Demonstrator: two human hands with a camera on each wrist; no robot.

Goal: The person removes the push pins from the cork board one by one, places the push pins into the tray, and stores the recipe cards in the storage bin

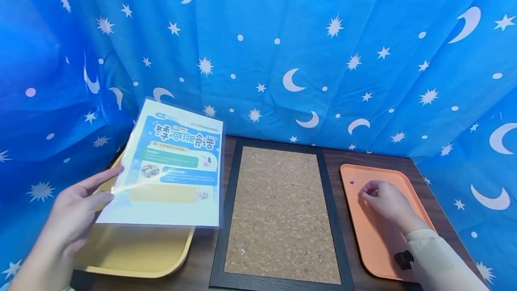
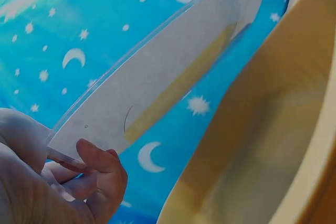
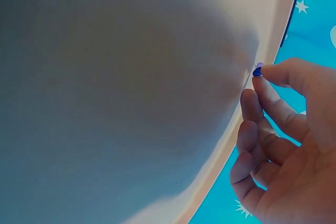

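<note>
My left hand point(image 1: 74, 212) grips the left edge of a laminated sheet point(image 1: 173, 169) between thumb and fingers. Printed with Chinese text and coloured boxes, the sheet is raised and tilted above the yellow tray; the left wrist view shows its back point(image 2: 157, 72). Over the orange tray point(image 1: 371, 237), my right hand point(image 1: 385, 201) pinches a small blue thumbtack point(image 3: 257, 71) between thumb and index finger. Close to those fingertips a purple thumbtack point(image 1: 352, 182) lies on the tray. Between the trays is a framed cork board point(image 1: 282, 214), lying flat.
The yellow tray point(image 1: 137, 250) stands at the left, partly covered by the sheet. A small black object point(image 1: 404, 259) sits by the right forearm at the orange tray's near end. Behind the dark wooden table point(image 1: 333, 158) hangs a blue curtain point(image 1: 258, 57) with moons and stars.
</note>
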